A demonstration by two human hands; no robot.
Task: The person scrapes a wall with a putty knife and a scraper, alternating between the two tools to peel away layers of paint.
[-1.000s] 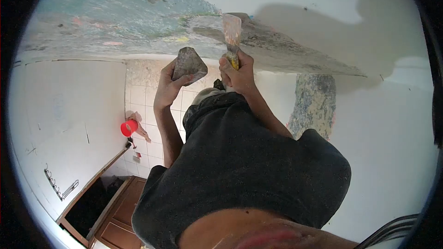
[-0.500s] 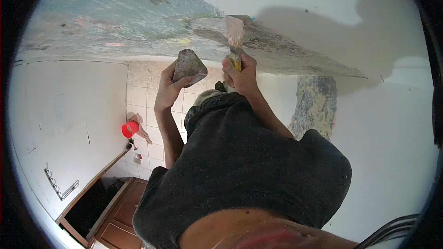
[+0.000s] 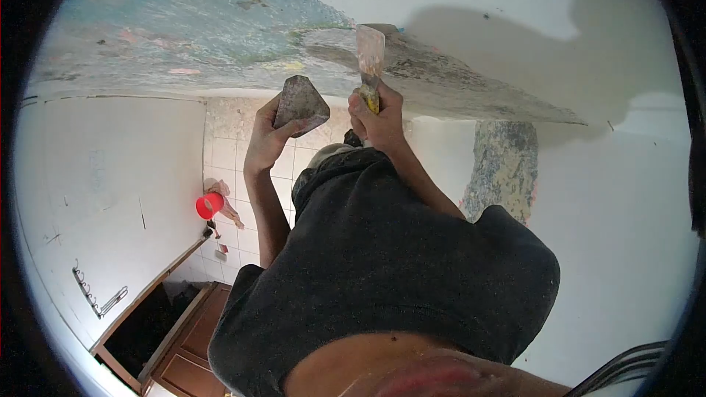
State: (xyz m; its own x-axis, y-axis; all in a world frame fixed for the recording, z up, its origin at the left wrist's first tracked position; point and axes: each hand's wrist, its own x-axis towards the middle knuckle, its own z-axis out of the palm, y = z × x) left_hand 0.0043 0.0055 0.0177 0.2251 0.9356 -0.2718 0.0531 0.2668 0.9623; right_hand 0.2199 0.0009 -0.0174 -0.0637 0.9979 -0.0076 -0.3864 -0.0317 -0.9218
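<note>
My left hand (image 3: 266, 140) is closed around a flat, grey, mottled slab (image 3: 302, 104) with cut corners, the thumb lying along its near edge. My right hand (image 3: 381, 119) grips a putty knife (image 3: 370, 48) by its yellow-marked handle. Its stained blade points up at the wall and overlaps the edge of a bare grey patch (image 3: 441, 73) there. The slab and the knife are apart, side by side in front of my body.
White paint surrounds the patchy blue-green wall area (image 3: 176, 7). Another bare patch (image 3: 504, 169) lies at right. On the tiled floor (image 3: 254, 153) at left stand a red bucket (image 3: 209, 205) and small tools. A brown wooden cabinet (image 3: 193, 353) and wall hooks (image 3: 84, 288) are at lower left.
My right hand and the putty knife have shifted very slightly left. My left hand with the slab has barely moved.
</note>
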